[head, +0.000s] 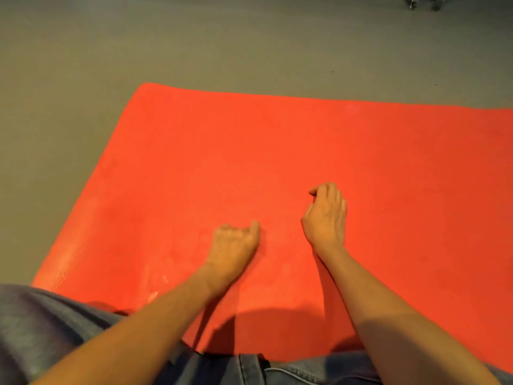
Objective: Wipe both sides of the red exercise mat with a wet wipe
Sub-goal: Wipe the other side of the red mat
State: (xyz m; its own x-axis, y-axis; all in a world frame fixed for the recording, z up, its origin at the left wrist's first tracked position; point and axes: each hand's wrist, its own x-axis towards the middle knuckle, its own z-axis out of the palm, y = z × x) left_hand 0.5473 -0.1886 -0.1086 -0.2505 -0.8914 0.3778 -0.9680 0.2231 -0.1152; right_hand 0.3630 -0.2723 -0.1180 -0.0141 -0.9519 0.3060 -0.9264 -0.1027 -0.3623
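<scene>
The red exercise mat (277,151) lies flat on the grey floor, its left end and far edge in view, while its right side runs out of frame. My left hand (234,247) rests on the mat near the middle, fingers curled under into a fist and thumb sticking up; nothing shows in it. My right hand (326,215) is to the right and a little farther away, just above the mat, palm down with fingers loosely bent and nothing in them. No wet wipe is visible anywhere.
Grey floor (194,45) surrounds the mat at the left and beyond it. My knees in blue jeans (41,329) press on the mat's near edge. Pale streaks (154,294) mark the mat near my left knee. A dark object (422,2) sits at the top right.
</scene>
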